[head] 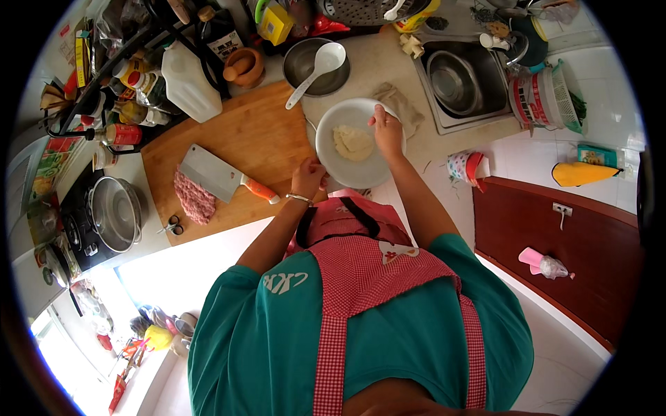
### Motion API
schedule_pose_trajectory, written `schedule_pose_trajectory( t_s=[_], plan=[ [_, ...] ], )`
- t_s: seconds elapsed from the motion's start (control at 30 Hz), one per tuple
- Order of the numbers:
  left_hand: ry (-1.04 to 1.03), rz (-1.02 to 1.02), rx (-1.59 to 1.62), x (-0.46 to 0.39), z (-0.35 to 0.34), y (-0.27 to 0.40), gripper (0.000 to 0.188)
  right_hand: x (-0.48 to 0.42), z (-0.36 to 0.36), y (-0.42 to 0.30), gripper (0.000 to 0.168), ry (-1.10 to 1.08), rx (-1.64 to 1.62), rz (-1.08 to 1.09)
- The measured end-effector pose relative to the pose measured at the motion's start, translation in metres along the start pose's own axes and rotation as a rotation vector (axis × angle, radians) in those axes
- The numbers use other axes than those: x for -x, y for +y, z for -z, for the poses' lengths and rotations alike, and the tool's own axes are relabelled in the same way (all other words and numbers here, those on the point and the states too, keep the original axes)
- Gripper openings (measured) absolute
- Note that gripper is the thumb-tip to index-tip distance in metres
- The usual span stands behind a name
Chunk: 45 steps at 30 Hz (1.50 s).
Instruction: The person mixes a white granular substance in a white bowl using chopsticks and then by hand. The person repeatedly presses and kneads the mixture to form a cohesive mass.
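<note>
A white bowl (333, 169) holding a lump of pale dough (354, 143) stands on the counter before me. My right hand (387, 130) is over the bowl's right side, its fingers curled; whether it grips the rim is unclear. At the bowl's lower left is my left hand (309, 178), fingers bent, above the edge of the wooden cutting board (260, 130); I cannot tell whether it touches the bowl. A cleaver (213, 171) with an orange handle lies on the board, its blade partly over minced meat (195, 200). Scissors (173, 225) lie near the board's lower left corner.
Behind the bowl, a white ladle (317, 70) rests across a metal bowl (297, 65). A beige cloth (403, 106) lies beside the white bowl. The sink (491, 78) holds a metal basin (452, 83). A wooden mortar (251, 70), a white jug (190, 86) and a colander (115, 213) stand to the left.
</note>
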State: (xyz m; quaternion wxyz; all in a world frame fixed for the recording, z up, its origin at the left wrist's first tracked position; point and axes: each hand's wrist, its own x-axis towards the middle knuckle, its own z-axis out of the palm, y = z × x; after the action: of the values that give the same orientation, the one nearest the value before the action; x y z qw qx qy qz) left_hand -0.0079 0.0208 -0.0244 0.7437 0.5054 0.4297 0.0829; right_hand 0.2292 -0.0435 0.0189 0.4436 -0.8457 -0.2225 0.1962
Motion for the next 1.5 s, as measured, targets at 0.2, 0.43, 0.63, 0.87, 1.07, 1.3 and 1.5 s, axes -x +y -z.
schedule_pose_trajectory(
  t_s=[0.2,0.43,0.63,0.87,1.07,1.3,1.5],
  plan=[
    [0.02,0.013,0.024,-0.006,-0.008,0.001,0.017,-0.009,-0.045,0.004,0.031,0.031,0.203,0.506],
    [0.045,-0.03,0.045,-0.005,-0.013,-0.001,0.017,0.015,-0.019,0.034,0.017,-0.391,0.309,0.493],
    [0.008,-0.049,0.0,-0.004,-0.014,0.015,0.014,-0.004,-0.035,-0.008,0.016,-0.399,0.556,0.509],
    [0.023,-0.018,-0.089,-0.005,-0.012,0.019,0.017,-0.006,-0.035,0.0,0.014,-0.846,0.641,0.956],
    [0.068,-0.026,-0.05,-0.004,-0.016,0.014,0.016,-0.032,-0.001,0.031,0.013,-0.662,0.982,0.4],
    [0.073,-0.055,0.018,-0.001,-0.02,0.014,0.015,-0.035,0.007,0.065,0.016,-0.662,0.363,0.106],
    [0.121,-0.063,-0.049,0.002,-0.022,0.023,0.012,0.0,0.018,0.029,0.029,-0.785,0.194,0.374]
  ],
)
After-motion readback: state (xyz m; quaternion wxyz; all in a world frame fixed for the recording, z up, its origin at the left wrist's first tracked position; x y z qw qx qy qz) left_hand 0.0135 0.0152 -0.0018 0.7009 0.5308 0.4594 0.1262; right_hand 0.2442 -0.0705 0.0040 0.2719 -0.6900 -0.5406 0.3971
